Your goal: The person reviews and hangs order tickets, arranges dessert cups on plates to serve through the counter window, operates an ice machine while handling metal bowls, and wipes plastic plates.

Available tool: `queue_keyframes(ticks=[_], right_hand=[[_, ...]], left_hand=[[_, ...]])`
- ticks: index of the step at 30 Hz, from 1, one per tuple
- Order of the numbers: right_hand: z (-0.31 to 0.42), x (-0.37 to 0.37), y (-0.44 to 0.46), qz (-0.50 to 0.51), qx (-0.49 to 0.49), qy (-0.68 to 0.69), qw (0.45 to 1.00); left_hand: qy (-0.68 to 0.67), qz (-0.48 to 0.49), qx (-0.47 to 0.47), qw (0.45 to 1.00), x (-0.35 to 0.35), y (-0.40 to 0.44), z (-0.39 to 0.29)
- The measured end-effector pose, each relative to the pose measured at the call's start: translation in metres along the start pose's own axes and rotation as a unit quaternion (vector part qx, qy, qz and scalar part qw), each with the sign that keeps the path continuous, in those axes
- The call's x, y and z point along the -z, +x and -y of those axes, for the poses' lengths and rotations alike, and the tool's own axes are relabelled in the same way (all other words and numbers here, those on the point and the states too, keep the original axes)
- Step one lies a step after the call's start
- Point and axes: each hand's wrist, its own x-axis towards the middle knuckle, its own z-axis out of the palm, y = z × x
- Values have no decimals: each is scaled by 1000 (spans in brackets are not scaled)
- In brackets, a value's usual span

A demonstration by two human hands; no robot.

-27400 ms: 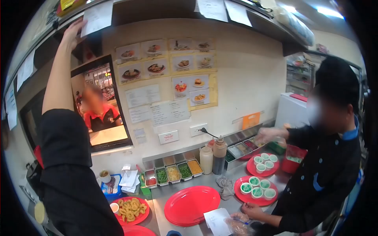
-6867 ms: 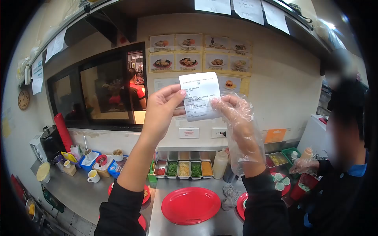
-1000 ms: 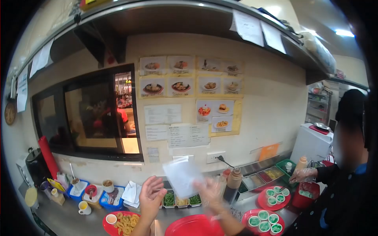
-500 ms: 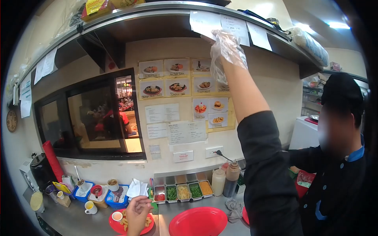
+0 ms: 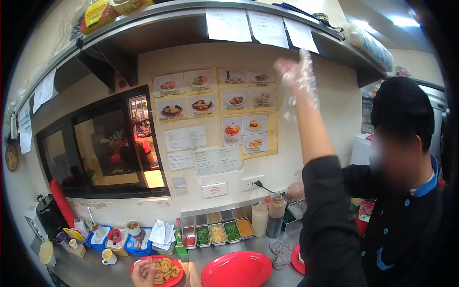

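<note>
The leftmost white sheet [image 5: 228, 27] is now hanging from the edge of the shelf [image 5: 177, 37] at the top centre of the frame; a second ago the right hand [image 5: 297, 76] was carrying a loose sheet through the middle, and only two were hanging there. That hand, in a clear plastic glove, is now hovering just below the hung papers, with its fingers spreading and its grip released. This is suggesting that the hanging of the slip is done. The left hand [image 5: 144, 273], lower left, is curling loosely in front of a red plate [image 5: 180, 276]; I cannot tell whether its grip is touching anything there.

Counting across the frame, three sheets are hanging side by side at the top centre, and two more sheets [image 5: 44, 91] are hanging at the upper left. Three red plates are showing on the desk [image 5: 103, 275]: one bearing golden rings [image 5: 167, 268], one bare oval plate [image 5: 235, 269] at the lower centre, and one partly hiding behind the right sleeve [image 5: 330, 215]. Five metal containers [image 5: 219, 244] are standing in a row above the oval plate. Beside them two squeeze bottles [image 5: 259, 220] are standing upright. One co-worker [image 5: 397, 210] is standing at the right.
</note>
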Motion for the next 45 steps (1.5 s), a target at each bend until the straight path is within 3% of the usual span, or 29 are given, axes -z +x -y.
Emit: queue_keyframes(ticks=[2, 6, 15, 17, 21, 25, 27, 29, 31, 33, 36, 39, 45], right_hand=[[19, 17, 57, -1, 119, 24, 993], [45, -10, 69, -17, 212, -83, 974], [127, 63, 95, -60, 258, -183, 947], [142, 74, 106, -78, 267, -213, 937], [157, 87, 118, -117, 282, -266, 914], [163, 94, 118, -144, 289, -264, 909], [153, 96, 108, -152, 276, -194, 929], [116, 90, 89, -150, 188, -90, 966], [65, 74, 75, -57, 43, -26, 997], [13, 35, 47, 132, -26, 47, 990], [-2, -29, -7, 230, 54, 12, 972], [5, -41, -1, 191, 108, -50, 974], [54, 37, 51, 28, 113, -26, 993]], left_hand=[[0, -10, 2, 1000, -4, 5, 3], [32, 7, 13, 999, -45, 12, -25], [23, 52, 44, 997, -67, -7, -8], [204, 6, -19, 979, -53, -9, 22], [199, -16, 9, 980, -56, -18, 23], [187, -25, -2, 982, -64, -29, 11], [181, -27, 0, 983, -61, -33, 12], [175, -23, 7, 984, -62, -38, 13], [168, -24, 24, 985, -67, -34, 12], [205, -17, 17, 978, -74, -25, 20], [234, 8, 2, 972, -91, -19, 3], [222, 23, -6, 975, -107, -25, -15], [197, 49, 50, 978, -99, -37, -10]])
